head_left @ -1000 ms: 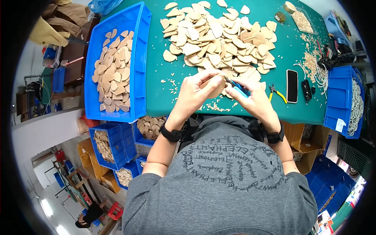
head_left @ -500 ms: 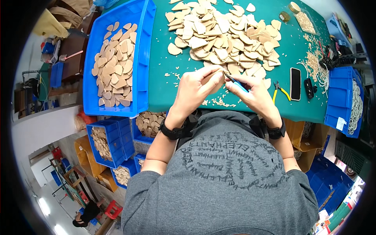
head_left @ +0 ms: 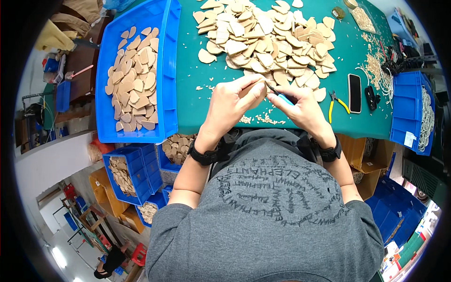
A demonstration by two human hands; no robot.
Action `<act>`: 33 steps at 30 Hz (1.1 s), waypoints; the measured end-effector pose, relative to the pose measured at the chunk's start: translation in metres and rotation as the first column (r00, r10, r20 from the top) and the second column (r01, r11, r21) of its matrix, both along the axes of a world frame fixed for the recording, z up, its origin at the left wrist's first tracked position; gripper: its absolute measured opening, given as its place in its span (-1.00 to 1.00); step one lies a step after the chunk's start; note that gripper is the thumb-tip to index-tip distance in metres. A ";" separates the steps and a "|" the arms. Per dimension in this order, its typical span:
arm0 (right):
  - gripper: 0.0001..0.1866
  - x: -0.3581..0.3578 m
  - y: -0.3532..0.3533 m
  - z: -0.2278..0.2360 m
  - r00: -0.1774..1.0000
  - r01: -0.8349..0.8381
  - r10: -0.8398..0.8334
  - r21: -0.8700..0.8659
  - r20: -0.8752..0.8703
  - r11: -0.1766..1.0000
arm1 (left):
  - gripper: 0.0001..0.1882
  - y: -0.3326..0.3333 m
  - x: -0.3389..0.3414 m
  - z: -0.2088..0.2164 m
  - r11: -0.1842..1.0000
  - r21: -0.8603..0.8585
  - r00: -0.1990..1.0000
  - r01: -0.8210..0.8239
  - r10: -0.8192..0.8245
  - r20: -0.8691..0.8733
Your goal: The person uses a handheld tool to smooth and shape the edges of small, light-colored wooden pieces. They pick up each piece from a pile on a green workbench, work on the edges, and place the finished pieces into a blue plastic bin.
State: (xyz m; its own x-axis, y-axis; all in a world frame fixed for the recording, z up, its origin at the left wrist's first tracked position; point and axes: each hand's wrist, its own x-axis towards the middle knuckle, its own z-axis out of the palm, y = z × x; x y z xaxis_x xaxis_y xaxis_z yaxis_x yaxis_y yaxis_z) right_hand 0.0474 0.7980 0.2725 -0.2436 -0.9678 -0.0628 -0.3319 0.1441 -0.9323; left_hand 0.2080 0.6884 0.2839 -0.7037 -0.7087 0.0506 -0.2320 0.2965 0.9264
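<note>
My left hand (head_left: 225, 105) is closed on a thin tan wooden piece (head_left: 257, 104), mostly covered by the fingers and thumb. My right hand (head_left: 302, 107) grips a slim tool with a blue handle (head_left: 284, 99) and a dark tip; its exact kind is unclear. The tip meets the wooden piece near my left fingertips. Both hands are just above the near part of the green table (head_left: 195, 110). Right beyond them lies a big heap of flat, rounded wooden pieces (head_left: 263, 40). Small pale shavings (head_left: 265, 120) are scattered beneath the hands.
On the left stands a blue bin (head_left: 169, 70) of similar pieces. Yellow-handled pliers (head_left: 339, 105), a phone (head_left: 354, 94) and a small black device (head_left: 372, 97) lie at right. Beyond them is a blue crate (head_left: 405, 110) with pale cord. Filled bins (head_left: 141, 164) stand below left.
The table and bins have shifted slightly in view. The dark tool tip is angled a little differently at the wooden piece. Both hands keep their hold.
</note>
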 end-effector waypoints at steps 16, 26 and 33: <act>-0.73 -0.060 0.033 -0.008 0.985 0.165 -0.158 0.090 -0.075 0.982 | -0.76 -0.072 0.069 -0.018 0.767 0.253 0.770 -0.590 0.629 -0.108; -0.68 -0.066 0.042 -0.014 0.991 0.131 -0.128 0.118 -0.030 0.984 | -0.77 -0.070 -0.045 -0.126 0.867 -0.469 0.961 -0.166 0.249 0.119; -0.69 -0.076 0.057 -0.008 0.980 0.198 -0.197 0.086 -0.020 0.977 | -0.38 -0.072 -0.113 -0.171 0.962 -0.259 0.882 -0.082 0.192 0.431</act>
State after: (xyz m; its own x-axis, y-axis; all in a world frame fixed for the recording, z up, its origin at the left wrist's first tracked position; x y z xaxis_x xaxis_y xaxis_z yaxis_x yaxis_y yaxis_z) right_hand -0.0283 0.8547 0.2646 -0.4302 -0.8917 -0.1407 -0.2998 0.2882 -0.9094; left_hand 0.0949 0.6160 0.1134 -0.5855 -0.8071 -0.0758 -0.6594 0.4198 0.6236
